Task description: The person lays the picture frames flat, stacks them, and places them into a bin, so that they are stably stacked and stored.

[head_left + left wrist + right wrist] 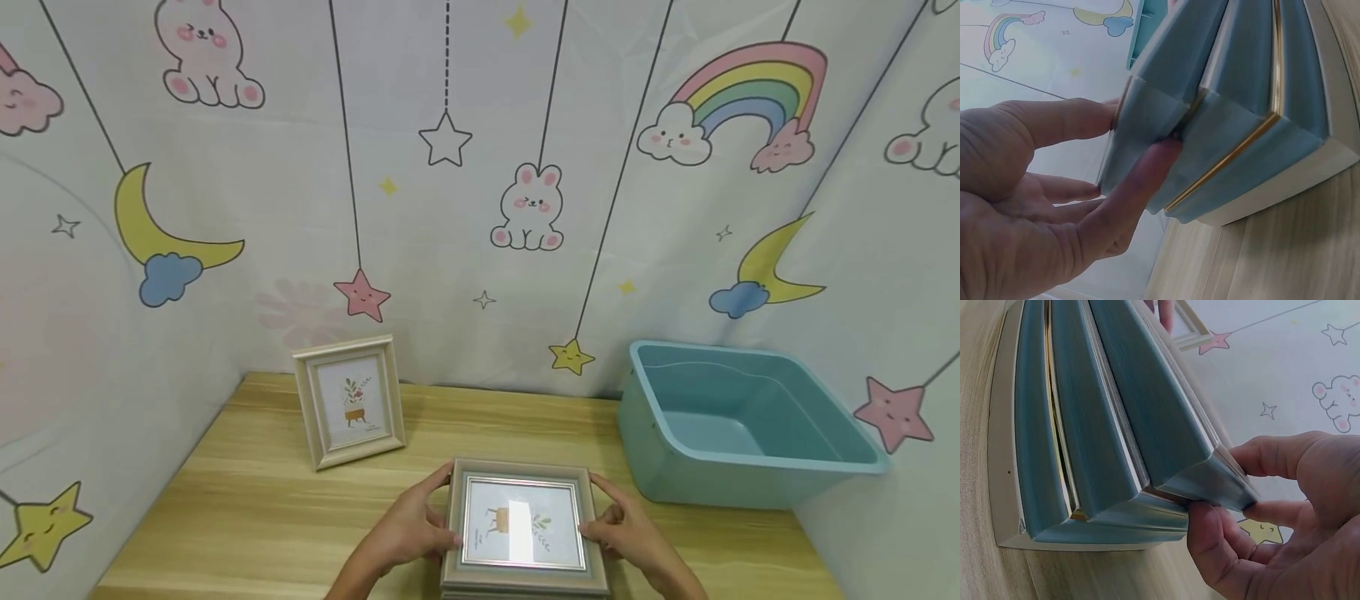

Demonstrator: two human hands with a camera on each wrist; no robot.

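bare left grip (408,523), bare right grip (628,529), slim rounded fingers (1272,457), skin creases (1072,247), bare wrists (362,572)

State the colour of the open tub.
The tub is light blue-green; the head view shows it best.

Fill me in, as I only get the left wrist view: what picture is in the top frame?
Observer: The head view shows a potted plant in the top frame.
Operator: What is the right hand doing?
Observer: The right wrist view shows the right hand gripping the top frame too.
Operator: Is any frame off the stack?
Observer: Yes, in the head view a separate frame stands at the back left of the table.
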